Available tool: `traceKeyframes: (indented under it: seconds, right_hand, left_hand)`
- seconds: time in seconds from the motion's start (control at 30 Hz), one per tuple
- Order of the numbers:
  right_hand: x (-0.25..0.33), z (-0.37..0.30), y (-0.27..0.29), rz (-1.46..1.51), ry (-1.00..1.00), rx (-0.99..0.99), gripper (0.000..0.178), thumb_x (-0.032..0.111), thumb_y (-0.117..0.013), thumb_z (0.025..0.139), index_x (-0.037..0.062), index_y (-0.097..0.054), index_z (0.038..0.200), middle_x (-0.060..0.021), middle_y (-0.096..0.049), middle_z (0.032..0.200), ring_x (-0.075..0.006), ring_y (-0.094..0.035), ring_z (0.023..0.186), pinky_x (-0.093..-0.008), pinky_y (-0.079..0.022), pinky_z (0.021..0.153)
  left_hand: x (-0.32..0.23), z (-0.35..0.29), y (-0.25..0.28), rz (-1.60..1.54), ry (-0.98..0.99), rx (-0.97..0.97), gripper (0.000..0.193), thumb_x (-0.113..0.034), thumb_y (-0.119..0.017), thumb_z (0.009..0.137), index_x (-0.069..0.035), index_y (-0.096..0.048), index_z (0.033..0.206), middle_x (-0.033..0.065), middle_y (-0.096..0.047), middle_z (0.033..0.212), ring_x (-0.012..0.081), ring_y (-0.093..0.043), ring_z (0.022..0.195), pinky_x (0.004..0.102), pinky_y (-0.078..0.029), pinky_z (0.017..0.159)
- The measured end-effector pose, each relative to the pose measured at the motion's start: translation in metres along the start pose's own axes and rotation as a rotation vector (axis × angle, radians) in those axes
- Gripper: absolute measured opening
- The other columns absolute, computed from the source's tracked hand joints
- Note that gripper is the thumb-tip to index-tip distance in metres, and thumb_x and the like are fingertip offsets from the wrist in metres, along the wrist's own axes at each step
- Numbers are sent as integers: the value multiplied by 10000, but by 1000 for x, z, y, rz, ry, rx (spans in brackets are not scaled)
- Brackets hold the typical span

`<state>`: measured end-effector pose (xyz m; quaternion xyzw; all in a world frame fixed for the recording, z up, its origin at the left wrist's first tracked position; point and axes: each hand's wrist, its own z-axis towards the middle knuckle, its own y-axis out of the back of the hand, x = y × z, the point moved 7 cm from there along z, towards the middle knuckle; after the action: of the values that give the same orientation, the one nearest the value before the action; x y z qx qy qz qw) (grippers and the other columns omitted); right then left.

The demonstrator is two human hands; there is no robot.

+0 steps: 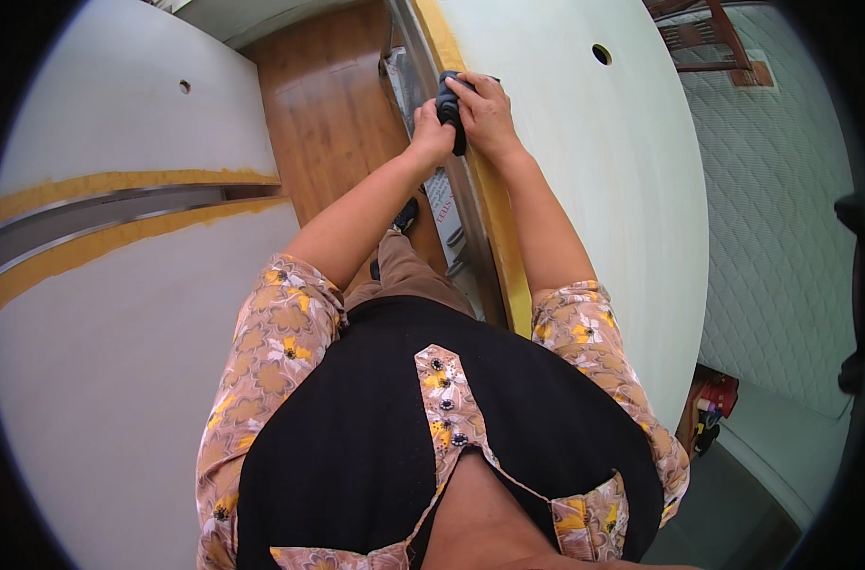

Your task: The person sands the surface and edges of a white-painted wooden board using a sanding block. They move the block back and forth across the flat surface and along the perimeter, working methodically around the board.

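Both my hands grip a dark block-shaped tool (449, 106) pressed against the edge of a large pale round panel (604, 190). My left hand (432, 133) holds its near side. My right hand (487, 112) covers its far side and rests on the panel's top. The panel's edge (505, 237) is a yellow-brown band running toward me. A grey metal strip (442, 204) lies just below that edge, beside my left forearm.
A second pale panel (119, 313) with a yellow band and grey metal strip stands at my left. A wooden floor (323, 114) shows between the panels. A quilted white surface (784, 218) lies at the right, with small colourful items (713, 408) low by the panel.
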<state>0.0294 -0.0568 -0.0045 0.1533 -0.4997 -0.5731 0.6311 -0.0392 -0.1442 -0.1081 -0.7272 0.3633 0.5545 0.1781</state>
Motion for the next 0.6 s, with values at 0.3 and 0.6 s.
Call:
traceKeyframes:
  seconds: [0.3,0.6]
  right_hand:
    - [50,-121,74,-32,-72,130,453,-4,-639,864,50,-687,1312,-161,-618,1315,-379,-583,1237,-475,-465,1043]
    - [53,-84,82,-41,-9,81,444,-6,-649,859,52,-692,1297,-139,-630,1305,-367,-580,1249,-477,-461,1045]
  left_hand:
    - [36,-126,-47,101,-209,72,636,-20,-681,869,-2,-407,1443,241,-435,1384,386,-504,1269,424,-443,1114]
    - [23,-114,-47,58,-269,-33,721,-44,-645,932,-15,-296,1562,235,-354,1522,366,-409,1401,429,-361,1190]
